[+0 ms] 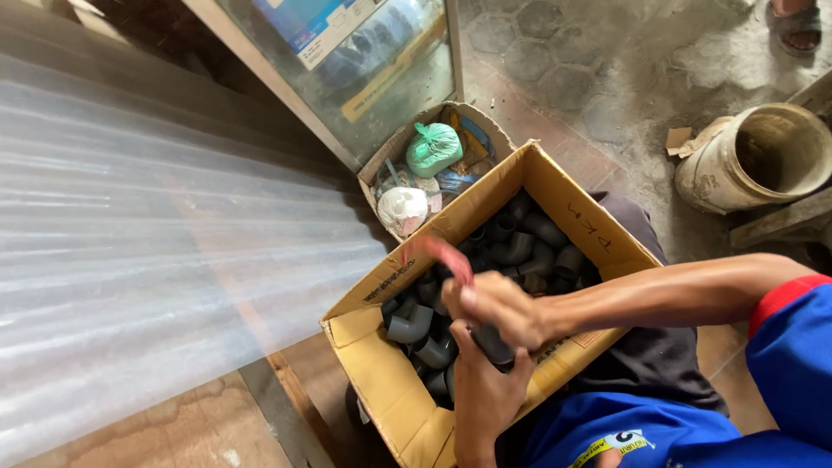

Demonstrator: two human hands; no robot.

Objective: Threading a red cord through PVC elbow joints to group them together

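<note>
While both hands (494, 347) grip a dark pipe fitting (492, 343), grey elbows fill the cardboard box (381, 368).

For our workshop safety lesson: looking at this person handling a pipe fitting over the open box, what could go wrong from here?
1. The dark grey plastic pipe fitting, gripped between the left hand and right hand, could slip and fall among the others.
2. The open brown cardboard box seems to rest on the person's lap, so it might tip.
3. The blurred red strip by the right hand could snag.

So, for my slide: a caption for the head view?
Both hands grip a grey pipe fitting over a cardboard box of fittings.
</note>
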